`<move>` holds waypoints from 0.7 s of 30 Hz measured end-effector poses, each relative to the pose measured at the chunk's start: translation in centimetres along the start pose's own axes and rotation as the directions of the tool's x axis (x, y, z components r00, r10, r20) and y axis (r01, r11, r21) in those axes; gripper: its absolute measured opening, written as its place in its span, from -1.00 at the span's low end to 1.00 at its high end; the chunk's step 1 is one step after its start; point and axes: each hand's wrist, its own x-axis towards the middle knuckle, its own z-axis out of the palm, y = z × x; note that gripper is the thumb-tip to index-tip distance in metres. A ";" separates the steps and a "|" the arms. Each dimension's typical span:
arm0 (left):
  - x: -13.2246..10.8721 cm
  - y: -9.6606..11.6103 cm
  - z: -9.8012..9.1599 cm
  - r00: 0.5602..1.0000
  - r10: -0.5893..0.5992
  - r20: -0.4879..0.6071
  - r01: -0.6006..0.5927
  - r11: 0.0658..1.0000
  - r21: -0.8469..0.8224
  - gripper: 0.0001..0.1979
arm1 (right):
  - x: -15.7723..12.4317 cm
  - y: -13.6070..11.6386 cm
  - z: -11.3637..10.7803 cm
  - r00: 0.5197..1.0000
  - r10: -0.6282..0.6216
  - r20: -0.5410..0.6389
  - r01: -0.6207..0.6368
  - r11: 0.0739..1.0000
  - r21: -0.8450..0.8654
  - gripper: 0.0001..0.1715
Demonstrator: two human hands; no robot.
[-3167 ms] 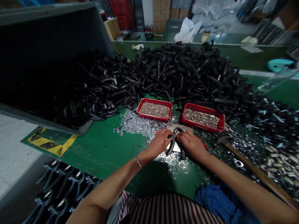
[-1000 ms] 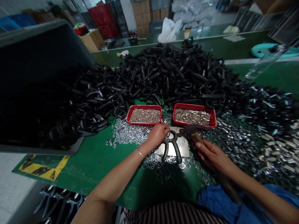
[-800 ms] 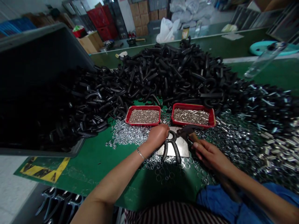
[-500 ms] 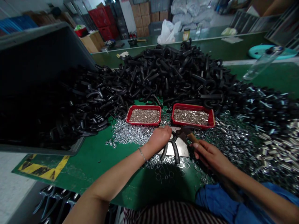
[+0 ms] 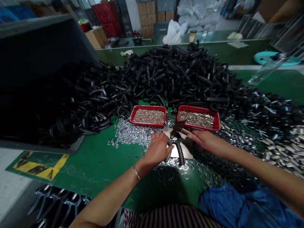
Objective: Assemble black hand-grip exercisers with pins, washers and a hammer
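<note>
My left hand (image 5: 157,148) is closed around the left side of a black two-legged plastic part (image 5: 180,152), which lies on a flat metal plate (image 5: 189,151). My right hand (image 5: 203,139) grips the wooden handle of a hammer (image 5: 178,127). The dark hammer head is over the upper end of the black part; whether they touch I cannot tell. Behind the plate stand two red trays: the left tray (image 5: 148,124) holds tiny metal pieces, the right tray (image 5: 217,122) small metal pins. Small metal rings (image 5: 133,134) lie left of the plate, larger rings (image 5: 186,175) in front.
A large heap of black parts (image 5: 166,71) spans the back of the green table (image 5: 106,164). On the left, a grey crate (image 5: 78,146) lies tipped, with more black parts spilling out. Metal tubes (image 5: 285,152) are piled at right, near a blue cloth (image 5: 228,202).
The hammer head has moved up and left, and its handle now lies flatter. My right hand has risen toward the right tray. My left hand has shifted lower on the black part.
</note>
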 end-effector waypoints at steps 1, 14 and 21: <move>0.1 0.0 0.0 1.000 0.001 0.000 -0.001 1.000 0.002 -0.68 | 0.3 0.1 0.1 1.000 -0.015 -0.020 0.015 0.999 0.030 -0.48; -2.1 1.7 0.5 0.984 -0.172 -0.051 0.171 0.985 -0.009 -0.56 | -2.9 0.3 2.0 1.000 -0.019 -0.002 0.019 0.998 -0.055 -0.52; -3.6 1.4 0.6 0.989 -0.141 -0.038 0.143 0.987 0.069 -0.85 | -3.6 3.8 2.7 0.996 0.025 0.091 -0.043 0.977 0.206 -0.50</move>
